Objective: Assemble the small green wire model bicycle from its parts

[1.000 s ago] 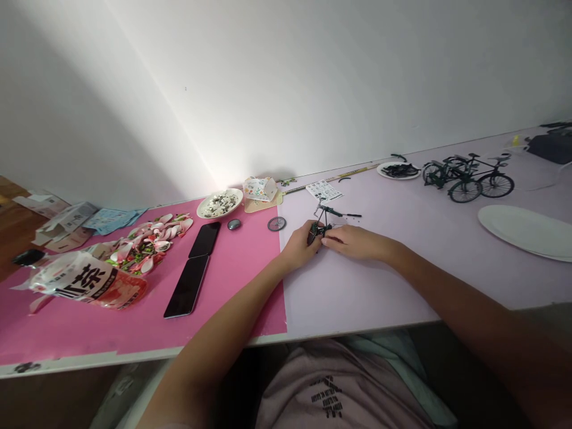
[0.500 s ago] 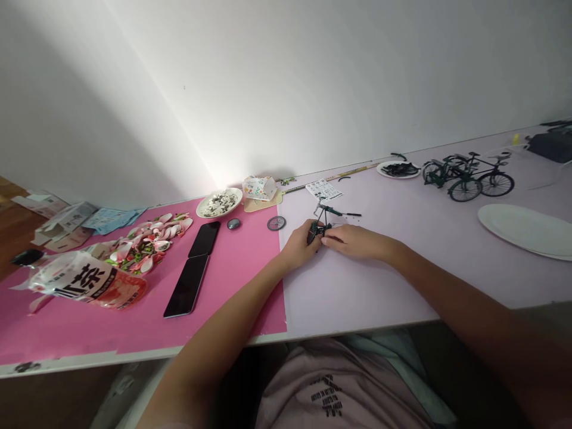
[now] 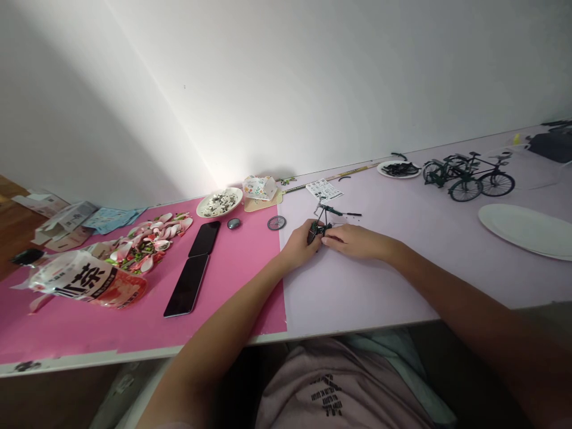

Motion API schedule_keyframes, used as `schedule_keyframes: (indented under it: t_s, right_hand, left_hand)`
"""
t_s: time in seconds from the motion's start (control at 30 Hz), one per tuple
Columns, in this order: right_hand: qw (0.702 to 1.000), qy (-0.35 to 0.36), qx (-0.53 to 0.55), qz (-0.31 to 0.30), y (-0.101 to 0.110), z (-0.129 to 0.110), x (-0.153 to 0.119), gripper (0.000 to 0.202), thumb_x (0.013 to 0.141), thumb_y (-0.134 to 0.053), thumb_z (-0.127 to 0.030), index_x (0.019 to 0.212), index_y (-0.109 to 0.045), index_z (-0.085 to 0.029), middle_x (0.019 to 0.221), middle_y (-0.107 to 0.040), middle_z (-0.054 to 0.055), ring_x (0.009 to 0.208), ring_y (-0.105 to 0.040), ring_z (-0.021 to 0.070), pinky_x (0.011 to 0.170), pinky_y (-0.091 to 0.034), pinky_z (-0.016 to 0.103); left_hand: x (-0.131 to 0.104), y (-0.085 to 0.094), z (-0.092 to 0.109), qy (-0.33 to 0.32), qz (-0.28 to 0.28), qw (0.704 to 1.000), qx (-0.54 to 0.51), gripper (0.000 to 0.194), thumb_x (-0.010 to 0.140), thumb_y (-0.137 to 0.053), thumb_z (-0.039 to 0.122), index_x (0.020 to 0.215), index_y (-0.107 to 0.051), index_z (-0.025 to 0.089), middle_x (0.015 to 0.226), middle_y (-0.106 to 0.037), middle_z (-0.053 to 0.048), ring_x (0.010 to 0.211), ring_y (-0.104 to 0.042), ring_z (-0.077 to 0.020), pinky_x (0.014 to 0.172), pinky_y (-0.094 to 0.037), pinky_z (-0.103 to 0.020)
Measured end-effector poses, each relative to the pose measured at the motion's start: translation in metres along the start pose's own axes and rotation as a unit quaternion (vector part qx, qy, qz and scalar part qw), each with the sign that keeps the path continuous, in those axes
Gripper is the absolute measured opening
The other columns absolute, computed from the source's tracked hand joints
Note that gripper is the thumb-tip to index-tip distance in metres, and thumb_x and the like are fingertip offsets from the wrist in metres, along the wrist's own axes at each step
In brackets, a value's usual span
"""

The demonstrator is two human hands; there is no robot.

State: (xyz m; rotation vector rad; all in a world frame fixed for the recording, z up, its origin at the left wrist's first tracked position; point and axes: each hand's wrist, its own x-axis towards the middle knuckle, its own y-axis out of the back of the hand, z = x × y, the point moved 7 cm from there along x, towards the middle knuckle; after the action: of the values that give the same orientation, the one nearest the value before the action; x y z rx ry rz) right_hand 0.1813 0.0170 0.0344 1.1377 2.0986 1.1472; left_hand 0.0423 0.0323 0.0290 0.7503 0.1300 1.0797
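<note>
A small dark green model bicycle (image 3: 322, 215), partly built, stands between my two hands at the table's middle. My left hand (image 3: 301, 244) is closed around its lower left part, by a dark wheel. From the right, my right hand (image 3: 346, 239) pinches the lower frame, thumb and fingertips close to the left fingers. The parts under the fingertips are hidden. A loose spoked wheel (image 3: 276, 223) lies left of my left hand. Just beyond the model are a thin black rod (image 3: 354, 214) and a printed instruction sheet (image 3: 325, 189).
Model bicycles (image 3: 469, 176) stand at the right, beside a plate of black parts (image 3: 400, 169) and a white oval plate (image 3: 525, 231). Leftward are a phone (image 3: 186, 285), a round grey case (image 3: 233, 223), a bowl of small pieces (image 3: 220, 203), pink-white parts (image 3: 154, 241) and a tea bottle (image 3: 87, 277).
</note>
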Motion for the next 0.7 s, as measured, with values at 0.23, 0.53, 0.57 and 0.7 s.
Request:
schedule_keyframes:
  t_s: [0.23,0.53,0.57,0.7]
  right_hand:
    - [1.000,0.001,-0.004,0.001,0.0002,-0.0010,0.0000,0.039,0.104,-0.044,-0.051,0.087,-0.065,-0.022,0.093,-0.073,0.007,0.083,-0.065,0.0235,0.076,-0.044,0.033]
    - [1.000,0.000,0.000,0.013,0.0012,-0.0021,-0.0010,0.038,0.103,-0.045,-0.049,0.085,-0.065,-0.023,0.091,-0.072,0.007,0.081,-0.065,0.0237,0.076,-0.044,0.034]
    - [1.000,0.000,0.000,0.013,0.0012,-0.0023,-0.0010,0.037,0.104,-0.045,-0.049,0.085,-0.065,-0.023,0.091,-0.072,0.007,0.082,-0.065,0.0236,0.076,-0.044,0.034]
    - [1.000,0.003,0.001,0.014,0.0007,-0.0016,-0.0007,0.037,0.104,-0.044,-0.048,0.085,-0.064,-0.023,0.091,-0.072,0.007,0.081,-0.065,0.0232,0.076,-0.044,0.034]
  left_hand:
    - [-0.0006,0.0007,0.0028,0.004,0.000,1.000,-0.002,0.034,0.094,-0.054,0.025,0.128,-0.057,0.017,0.089,-0.071,-0.003,0.077,-0.063,-0.0139,0.078,-0.050,-0.027]
    - [-0.0002,0.0005,0.0021,-0.006,0.006,1.000,-0.007,0.034,0.094,-0.055,0.024,0.127,-0.058,0.017,0.090,-0.072,-0.003,0.078,-0.064,-0.0145,0.081,-0.050,-0.028]
    - [-0.0001,0.0004,0.0020,-0.007,0.006,1.000,-0.007,0.034,0.094,-0.055,0.024,0.127,-0.058,0.017,0.090,-0.072,-0.004,0.078,-0.064,-0.0145,0.080,-0.050,-0.028]
    - [0.0001,0.0002,0.0015,-0.009,0.003,1.000,-0.006,0.033,0.094,-0.055,0.024,0.127,-0.057,0.017,0.089,-0.071,-0.003,0.078,-0.064,-0.0143,0.079,-0.050,-0.027]
